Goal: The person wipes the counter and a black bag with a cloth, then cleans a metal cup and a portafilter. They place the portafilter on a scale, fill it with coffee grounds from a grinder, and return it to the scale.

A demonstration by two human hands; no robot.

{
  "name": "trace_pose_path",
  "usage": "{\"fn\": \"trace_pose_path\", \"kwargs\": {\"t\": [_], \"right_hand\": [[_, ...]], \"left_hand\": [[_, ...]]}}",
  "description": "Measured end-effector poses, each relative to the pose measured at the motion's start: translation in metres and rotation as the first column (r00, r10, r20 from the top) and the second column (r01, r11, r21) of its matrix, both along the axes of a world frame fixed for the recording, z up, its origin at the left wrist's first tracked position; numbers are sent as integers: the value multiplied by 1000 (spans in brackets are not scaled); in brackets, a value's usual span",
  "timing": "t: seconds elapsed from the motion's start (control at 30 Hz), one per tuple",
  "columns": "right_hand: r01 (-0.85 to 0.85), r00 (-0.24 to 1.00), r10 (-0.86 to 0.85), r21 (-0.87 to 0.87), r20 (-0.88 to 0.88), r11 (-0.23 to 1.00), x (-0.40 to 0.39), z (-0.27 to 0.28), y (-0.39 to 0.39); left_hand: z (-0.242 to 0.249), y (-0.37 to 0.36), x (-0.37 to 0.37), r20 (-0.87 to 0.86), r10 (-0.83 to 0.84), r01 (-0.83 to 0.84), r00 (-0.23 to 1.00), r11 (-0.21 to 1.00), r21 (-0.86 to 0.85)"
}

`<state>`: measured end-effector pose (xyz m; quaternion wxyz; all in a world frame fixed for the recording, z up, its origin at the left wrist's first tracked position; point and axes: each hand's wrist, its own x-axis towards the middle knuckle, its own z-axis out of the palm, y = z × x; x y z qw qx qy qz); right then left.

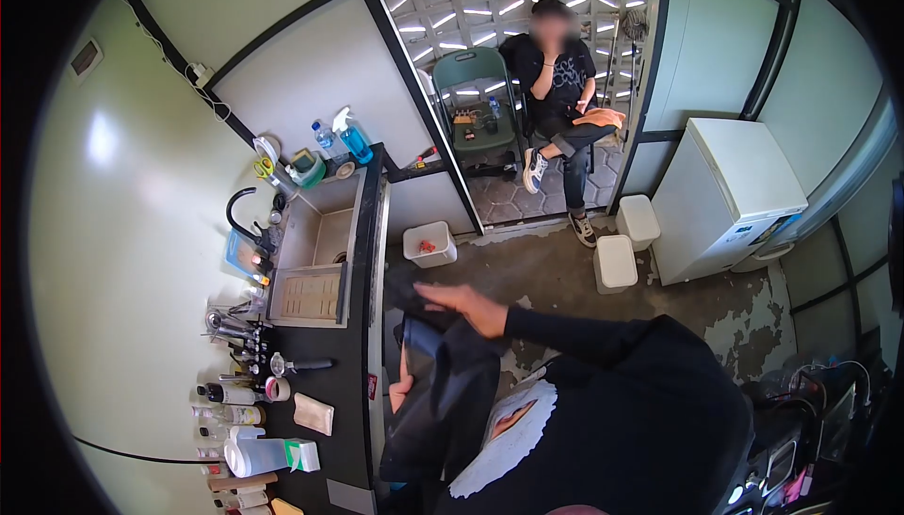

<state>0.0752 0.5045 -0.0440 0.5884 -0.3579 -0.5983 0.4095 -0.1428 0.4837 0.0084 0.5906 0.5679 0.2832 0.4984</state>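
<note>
A dark, loose, slightly shiny black sheet-like thing (438,378), like a bag or a piece of cloth, hangs in front of my body beside the counter's edge. My left hand (400,385) shows only in part at its left side, fingers curled against it, the rest hidden behind the black material. Over its upper end, my right hand (466,307) is stretched out flat, fingers pointing left and somewhat blurred. A white print on my dark top shows below my right forearm.
On my left, the black counter (344,364) holds a sink (334,223), a portafilter (297,364), a folded cloth (314,414), a pitcher (254,456) and several bottles. A white bin (429,245) stands on the floor ahead. Beyond the doorway sits a person (563,82). A white chest freezer (725,195) is at right.
</note>
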Motion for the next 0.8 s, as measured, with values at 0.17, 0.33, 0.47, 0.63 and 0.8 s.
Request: {"fn": "trace_pose_path", "kwargs": {"t": [0.17,0.33,0.47,0.63,0.8], "right_hand": [[145,960,-176,150,220,978,-47,12,-26],[-75,861,-89,299,502,951,-73,60,-47],[-215,900,86,263,428,941,-91,57,-47],[-119,846,28,138,532,983,-79,36,-19],[29,869,3,-57,494,998,-77,1,-15]], "left_hand": [[-6,-2,0,-37,-34,35,999,999,8],[-10,-8,3,-74,-59,60,996,998,7],[-15,-13,6,-110,-78,80,991,997,12],[-24,-19,8,-200,-103,110,974,994,24],[-36,-24,12,-383,-118,157,916,985,73]]}}
